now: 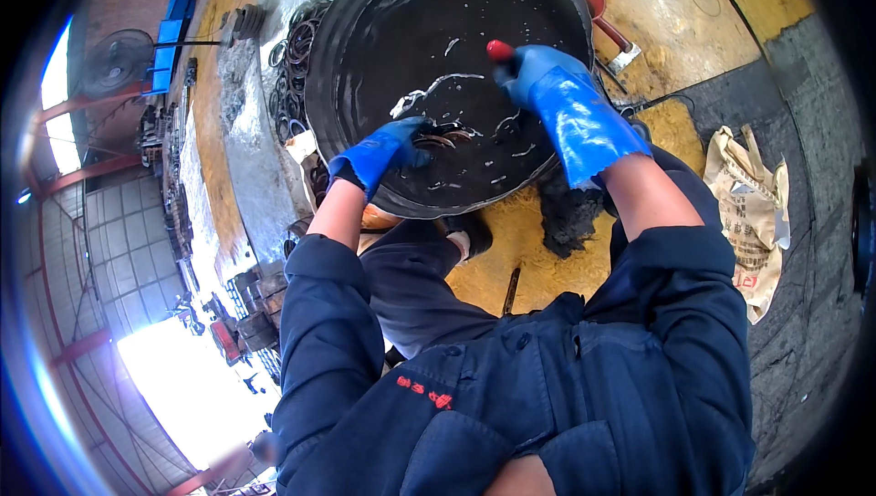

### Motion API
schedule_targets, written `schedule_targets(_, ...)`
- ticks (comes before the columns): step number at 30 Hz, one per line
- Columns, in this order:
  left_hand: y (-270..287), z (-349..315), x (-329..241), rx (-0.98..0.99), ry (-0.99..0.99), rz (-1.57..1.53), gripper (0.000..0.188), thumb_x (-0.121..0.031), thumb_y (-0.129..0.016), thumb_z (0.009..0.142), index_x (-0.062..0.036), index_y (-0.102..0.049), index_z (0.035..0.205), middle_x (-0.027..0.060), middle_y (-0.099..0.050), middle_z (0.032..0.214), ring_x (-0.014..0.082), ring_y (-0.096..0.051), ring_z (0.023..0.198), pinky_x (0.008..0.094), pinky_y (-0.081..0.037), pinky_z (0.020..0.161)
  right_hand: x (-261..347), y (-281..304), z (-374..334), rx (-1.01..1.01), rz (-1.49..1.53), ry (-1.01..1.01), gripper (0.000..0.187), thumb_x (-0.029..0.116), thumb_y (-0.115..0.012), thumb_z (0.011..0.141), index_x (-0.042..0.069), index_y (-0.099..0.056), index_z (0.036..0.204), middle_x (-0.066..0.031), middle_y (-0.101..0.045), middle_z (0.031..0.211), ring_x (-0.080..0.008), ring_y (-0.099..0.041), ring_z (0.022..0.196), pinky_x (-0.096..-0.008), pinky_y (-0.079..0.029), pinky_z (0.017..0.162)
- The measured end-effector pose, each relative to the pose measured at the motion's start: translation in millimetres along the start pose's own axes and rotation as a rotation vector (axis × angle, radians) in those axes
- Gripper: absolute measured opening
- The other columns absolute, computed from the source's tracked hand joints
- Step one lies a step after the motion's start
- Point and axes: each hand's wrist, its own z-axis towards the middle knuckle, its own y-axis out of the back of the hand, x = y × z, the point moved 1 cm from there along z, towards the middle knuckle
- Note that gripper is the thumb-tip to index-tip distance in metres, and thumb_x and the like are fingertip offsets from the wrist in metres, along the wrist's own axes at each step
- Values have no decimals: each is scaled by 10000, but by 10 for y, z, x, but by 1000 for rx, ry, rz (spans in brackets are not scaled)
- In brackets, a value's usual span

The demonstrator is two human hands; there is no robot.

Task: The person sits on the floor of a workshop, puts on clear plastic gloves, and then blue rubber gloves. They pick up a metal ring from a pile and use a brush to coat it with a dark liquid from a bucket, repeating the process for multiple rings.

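A large round black tub (333,35) of dark liquid stands before me, with pale streaks of foam on the surface. My left hand (397,145), in a blue rubber glove, is at the tub's near left side, its fingers closed around several thin curved metal rings (447,138) at the liquid's surface. Over the right part of the tub, my gloved right hand (540,76) is closed on a red-ended handle (499,51). The red end sticks out beside the thumb; the rest of that tool is hidden by the hand and the dark background.
Many dark metal rings (297,62) lie piled along the tub's left side. A red long-handled scoop (598,3) lies beyond its right rim. A crumpled paper sack (744,213) is on the floor at right. A fan (119,62) stands far left.
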Motion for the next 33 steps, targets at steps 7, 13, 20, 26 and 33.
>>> schedule_targets(7, -11, -176, 9, -25, 174, 458, 371, -207, -701, 878, -111, -701, 1236, 184, -725, 1176, 429, -689, 1066, 465, -548, 902, 26, -457, 202, 125, -234, 34, 440, 456, -659, 923, 199, -716, 1275, -127, -734, 1210, -343, -690, 1147, -461, -537, 1002)
schedule_targets(13, 418, -714, -140, -225, 185, -275, 284, -186, -727, 903, -51, -722, 1153, 116, -764, 1078, 273, -726, 966, 363, -537, 811, 59, -323, 195, 0, 42, -1, 478, 480, -668, 904, 145, -732, 1237, -165, -734, 1186, -352, -689, 1136, -434, -533, 995)
schedule_targets(20, 30, -793, -513, -483, 181, -1163, 338, -243, -709, 978, -25, -674, 1233, 62, -754, 1057, 129, -705, 924, 269, -525, 749, -94, -579, 546, -81, 368, -48, 432, 432, -750, 891, 103, -762, 1171, -132, -772, 1074, -236, -737, 1016, -351, -547, 926)
schedule_targets(26, -186, -559, -522, -488, 64, -1246, 295, -174, -688, 967, -30, -681, 1224, 49, -735, 1073, 135, -688, 910, 289, -542, 777, 478, -691, 27, 98, 939, 513, 317, 221, -713, 957, 47, -724, 1221, -107, -765, 1079, -149, -712, 1028, -304, -555, 934)
schedule_targets(33, -362, -210, -453, -560, -22, -1374, 282, -84, -688, 931, -21, -698, 1206, 59, -740, 997, 147, -678, 880, 294, -548, 784, 335, -929, 362, -85, 836, 407, 244, 220, -690, 966, 84, -745, 1161, -104, -771, 1070, -210, -735, 970, -340, -565, 898)
